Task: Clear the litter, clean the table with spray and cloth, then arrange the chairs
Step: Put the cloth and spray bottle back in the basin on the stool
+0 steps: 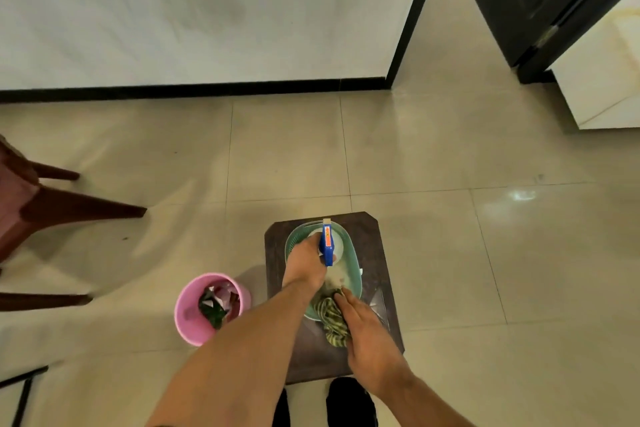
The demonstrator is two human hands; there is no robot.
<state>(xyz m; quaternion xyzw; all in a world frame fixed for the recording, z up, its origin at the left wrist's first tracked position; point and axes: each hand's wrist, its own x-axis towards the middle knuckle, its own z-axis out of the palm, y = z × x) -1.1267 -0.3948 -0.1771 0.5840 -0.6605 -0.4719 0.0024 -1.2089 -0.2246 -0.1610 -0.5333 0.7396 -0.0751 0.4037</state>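
The floor (415,156) is made of pale glossy tiles, and a white wall (194,7) with a black skirting line closes the far side. A dark door (550,0) stands at the upper right. On the floor, close to the person's feet, there is a small dark stool (381,253) with cut corners. On top of it rests an oval green basket (351,253).

The left hand (304,265) is inside the basket and its fingers are wrapped around the neck of a spray bottle (327,241) with a blue trigger head; the white body of the bottle stands in the far end of the basket. The right hand (369,333) is closed on a striped green cloth (332,321), which lies partly in the near end of the basket and hangs over its rim onto the stool.

Just beside the stool, on its left, stands a pink bin (192,319) with crumpled litter (218,305) inside. Well apart, at the left edge, the brown legs of a chair (52,211) are visible. The table itself is not clearly in view.
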